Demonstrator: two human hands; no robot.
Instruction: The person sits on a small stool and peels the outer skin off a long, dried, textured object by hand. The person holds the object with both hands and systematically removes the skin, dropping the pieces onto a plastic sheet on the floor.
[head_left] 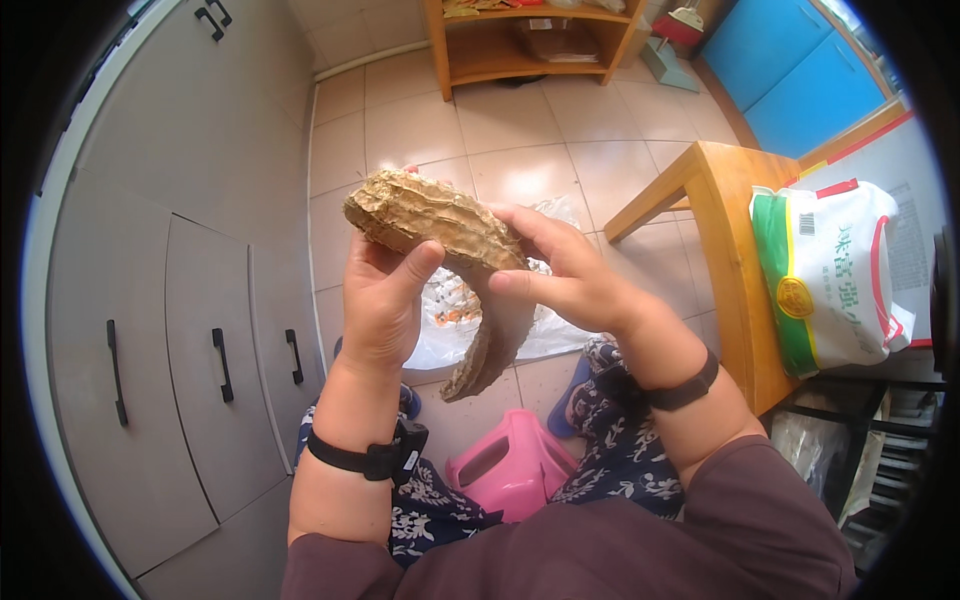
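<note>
A thick, curved tan-brown piece [455,222] is held up in front of me, rough and ridged along its top and bending down into a grey-brown tail. It looks like dry, layered comb or bark; its exact kind I cannot make out. My left hand [385,305] grips its left end, thumb on the near face and fingers mostly hidden behind. On the right end, my right hand [565,265] is closed round it, thumb in front and fingers over the top. Below, a white plastic sheet [430,345] lies on the floor with orange and dark bits on it.
Grey cabinets [110,260] line the left side. At right, a wooden stool [735,230] carries a white-and-green bag [830,285]. A pink plastic stool [515,470] is between my legs. A wooden shelf [525,45] and blue cabinets [800,80] stand farther back.
</note>
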